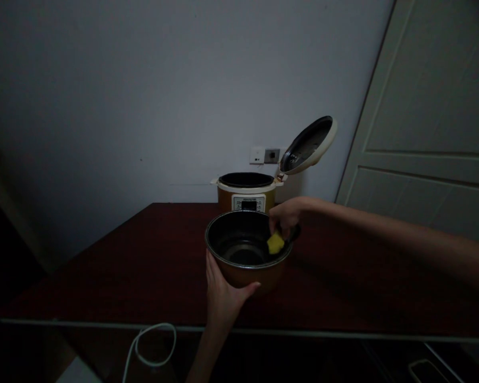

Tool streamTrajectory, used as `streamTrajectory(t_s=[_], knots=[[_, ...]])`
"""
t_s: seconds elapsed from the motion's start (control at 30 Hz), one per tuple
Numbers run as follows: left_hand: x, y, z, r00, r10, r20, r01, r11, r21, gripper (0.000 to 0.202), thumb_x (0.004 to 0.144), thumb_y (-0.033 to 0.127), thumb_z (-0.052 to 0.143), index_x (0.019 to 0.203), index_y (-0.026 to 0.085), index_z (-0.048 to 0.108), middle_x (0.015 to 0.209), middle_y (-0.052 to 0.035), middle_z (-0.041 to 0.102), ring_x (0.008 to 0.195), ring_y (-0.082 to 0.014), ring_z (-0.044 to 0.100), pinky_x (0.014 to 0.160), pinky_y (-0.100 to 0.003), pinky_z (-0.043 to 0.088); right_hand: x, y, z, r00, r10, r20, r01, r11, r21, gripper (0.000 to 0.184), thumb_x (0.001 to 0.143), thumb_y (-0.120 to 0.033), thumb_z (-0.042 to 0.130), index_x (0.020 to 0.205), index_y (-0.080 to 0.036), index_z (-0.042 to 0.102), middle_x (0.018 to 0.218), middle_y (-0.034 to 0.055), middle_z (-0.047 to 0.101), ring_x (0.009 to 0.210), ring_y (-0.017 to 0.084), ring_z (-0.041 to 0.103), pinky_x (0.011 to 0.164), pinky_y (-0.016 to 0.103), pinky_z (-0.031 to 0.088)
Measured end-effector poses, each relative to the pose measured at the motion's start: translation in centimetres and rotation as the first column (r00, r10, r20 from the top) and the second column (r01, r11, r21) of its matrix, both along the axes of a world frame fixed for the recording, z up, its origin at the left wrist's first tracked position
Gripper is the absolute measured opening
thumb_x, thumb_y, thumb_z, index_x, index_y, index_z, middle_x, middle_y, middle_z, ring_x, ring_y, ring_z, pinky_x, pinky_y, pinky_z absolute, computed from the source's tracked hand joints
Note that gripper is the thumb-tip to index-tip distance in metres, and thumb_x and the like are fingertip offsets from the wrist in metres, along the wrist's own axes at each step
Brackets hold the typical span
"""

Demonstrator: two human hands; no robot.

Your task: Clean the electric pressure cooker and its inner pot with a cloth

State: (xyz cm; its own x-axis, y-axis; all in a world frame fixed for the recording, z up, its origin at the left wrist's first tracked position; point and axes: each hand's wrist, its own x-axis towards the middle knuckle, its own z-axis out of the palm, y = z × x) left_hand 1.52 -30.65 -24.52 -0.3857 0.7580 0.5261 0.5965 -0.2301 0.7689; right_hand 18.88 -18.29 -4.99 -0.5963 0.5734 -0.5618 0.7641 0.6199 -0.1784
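A round metal inner pot [227, 263] with a dark inside sits on the dark red table [143, 266]. My left hand [222, 295] cups its near outer wall from below, thumb stretched along the base. My right hand [285, 217] reaches over the pot's right rim, fingers pinched on a yellow sponge [275, 243] pressed against the inner wall. Behind the pot stands a rice cooker [246, 194] with its lid [308, 144] swung open to the right.
A white cord [154, 343] loops below the table's front edge. A wall socket [264, 155] sits behind the cooker. A pale door [431, 133] fills the right side. The room is dim.
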Motion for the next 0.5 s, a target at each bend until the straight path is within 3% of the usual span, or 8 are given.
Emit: streamTrajectory(t_s=[0.07, 0.13, 0.2, 0.3, 0.4, 0.5], knots=[[0.0, 0.0, 0.0, 1.000, -0.003, 0.003, 0.003, 1.000, 0.005, 0.127, 0.046, 0.049, 0.080, 0.144, 0.011, 0.010, 0.148, -0.0229, 0.022, 0.137, -0.0357, 0.022, 0.109, -0.050, 0.027, -0.6, 0.8, -0.5, 0.995, 0.012, 0.096, -0.036, 0.968, 0.247, 0.034, 0.062, -0.003, 0.068, 0.095, -0.012, 0.070, 0.071, -0.0001, 0.066, 0.063, 0.013, 0.057, 0.058, 0.022, 0.042], [0.0, 0.1, -0.1, 1.000, -0.007, 0.000, 0.007, 1.000, 0.022, 0.126, 0.047, 0.048, 0.081, 0.144, 0.013, 0.009, 0.148, -0.0217, 0.022, 0.137, -0.0353, 0.021, 0.110, -0.051, 0.025, -1.6, 1.6, -1.4, 0.987, 0.054, 0.149, -0.119, 0.874, 0.471, 0.031, 0.066, -0.009, 0.069, 0.096, -0.013, 0.070, 0.080, 0.0051, 0.068, 0.069, 0.018, 0.061, 0.059, 0.025, 0.043], [0.0, 0.1, -0.1, 1.000, -0.009, -0.003, 0.009, 0.999, 0.033, 0.125, 0.047, 0.047, 0.081, 0.145, 0.014, 0.009, 0.149, -0.0211, 0.021, 0.137, -0.0352, 0.021, 0.110, -0.051, 0.025, -2.8, 2.2, -2.5, 0.980, 0.119, 0.161, -0.194, 0.765, 0.615, 0.024, 0.074, -0.012, 0.063, 0.097, -0.014, 0.070, 0.098, 0.0109, 0.068, 0.085, 0.023, 0.063, 0.067, 0.028, 0.044], [0.0, 0.1, -0.1, 1.000, 0.014, 0.003, -0.014, 1.000, 0.015, 0.126, 0.046, 0.047, 0.081, 0.144, 0.013, 0.010, 0.148, -0.0219, 0.023, 0.137, -0.0359, 0.022, 0.109, -0.051, 0.027, -4.4, 3.0, -4.0, 0.941, 0.297, 0.163, -0.323, 0.646, 0.692, 0.026, 0.085, -0.008, 0.047, 0.097, -0.016, 0.069, 0.121, 0.0116, 0.059, 0.113, 0.023, 0.052, 0.088, 0.034, 0.038], [0.1, 0.1, -0.1, 0.999, 0.032, 0.003, -0.032, 0.999, -0.009, 0.125, 0.047, 0.048, 0.081, 0.144, 0.012, 0.010, 0.147, -0.0228, 0.024, 0.137, -0.0355, 0.023, 0.109, -0.050, 0.028, -4.9, 3.4, -5.2, 0.880, 0.412, 0.236, -0.441, 0.529, 0.725, 0.026, 0.087, -0.009, 0.045, 0.090, -0.017, 0.070, 0.119, 0.0101, 0.061, 0.117, 0.023, 0.049, 0.095, 0.037, 0.032], [0.1, 0.1, -0.2, 0.999, 0.036, -0.013, -0.036, 0.999, 0.001, 0.125, 0.048, 0.048, 0.081, 0.144, 0.011, 0.010, 0.148, -0.0234, 0.023, 0.137, -0.0349, 0.023, 0.109, -0.048, 0.028, -4.4, 2.9, -6.0, 0.916, 0.308, 0.257, -0.392, 0.551, 0.737, 0.025, 0.085, -0.008, 0.046, 0.085, -0.016, 0.070, 0.104, 0.0129, 0.067, 0.105, 0.024, 0.057, 0.089, 0.039, 0.036]])
